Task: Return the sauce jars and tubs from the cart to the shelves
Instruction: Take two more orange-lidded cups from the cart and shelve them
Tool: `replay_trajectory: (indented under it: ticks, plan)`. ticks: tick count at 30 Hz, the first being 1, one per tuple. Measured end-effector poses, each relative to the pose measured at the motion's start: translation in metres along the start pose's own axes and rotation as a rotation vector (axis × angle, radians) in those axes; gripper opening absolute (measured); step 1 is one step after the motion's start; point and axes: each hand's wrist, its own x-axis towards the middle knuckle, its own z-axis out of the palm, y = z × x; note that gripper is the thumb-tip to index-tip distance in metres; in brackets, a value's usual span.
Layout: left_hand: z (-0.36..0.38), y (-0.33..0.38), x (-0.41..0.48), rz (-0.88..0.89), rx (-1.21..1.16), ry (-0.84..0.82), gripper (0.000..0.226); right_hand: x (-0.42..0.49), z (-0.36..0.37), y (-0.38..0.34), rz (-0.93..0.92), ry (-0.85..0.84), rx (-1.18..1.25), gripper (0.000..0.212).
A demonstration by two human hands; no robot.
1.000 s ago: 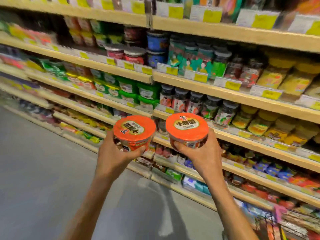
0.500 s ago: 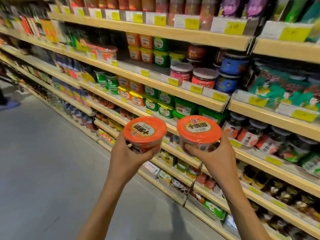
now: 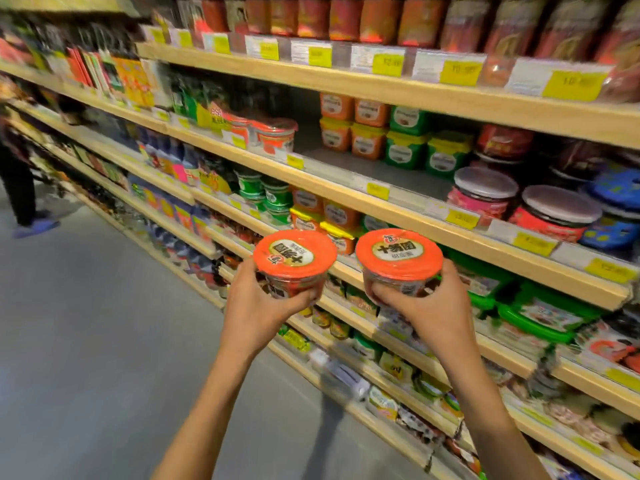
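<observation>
I hold two round sauce tubs with orange lids in front of the store shelves. My left hand [image 3: 258, 306] grips the left tub [image 3: 294, 256] from below and the side, fingers curled round its wall. My right hand [image 3: 433, 306] grips the right tub [image 3: 399, 254] the same way. Both tubs are upright at about chest height, level with the third shelf's front edge [image 3: 346, 268]. Two matching orange-lidded tubs [image 3: 273, 133] stand on the second shelf [image 3: 332, 183], with a bare stretch of shelf to their right. The cart is out of view.
Stacked orange and green tubs [image 3: 388, 133] sit at the back of the second shelf, and dark-lidded jars [image 3: 519, 199] at its right. Yellow price tags line the shelf edges. A person's legs [image 3: 20, 192] stand far left in the grey-floored aisle [image 3: 104, 323].
The view has swung left and up along the shelves. Both hands keep their hold on the tubs and have risen a little, closer to the shelf with the matching tubs.
</observation>
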Motion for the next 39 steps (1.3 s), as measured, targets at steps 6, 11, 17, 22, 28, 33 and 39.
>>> replay_trajectory:
  ticks: [6,11,17,22,28,33,39]
  plan:
    - [-0.043,-0.040,0.081,0.018,-0.012,-0.033,0.082,0.031,0.076,-0.026,0.048,0.041,0.010,0.078]
    - [-0.086,-0.077,0.155,0.042,0.027,-0.107,0.086,0.052,0.145,-0.055,0.087,0.170,-0.042,0.075]
    - [-0.133,-0.119,0.247,0.054,0.018,-0.170,0.088,0.078,0.233,-0.082,0.118,0.254,0.017,0.076]
    - [-0.148,-0.140,0.311,0.067,-0.026,-0.181,0.089,0.111,0.279,-0.103,0.122,0.283,0.015,0.073]
    - [-0.141,-0.140,0.390,0.158,-0.035,-0.189,0.080,0.176,0.311,-0.125,0.068,0.333,0.087,0.076]
    - [-0.122,-0.136,0.452,0.180,-0.101,-0.148,0.079,0.234,0.325,-0.134,0.019,0.384,0.102,0.071]
    - [-0.101,-0.126,0.506,0.215,-0.177,-0.072,0.083,0.289,0.338,-0.139,-0.056,0.414,0.123,0.070]
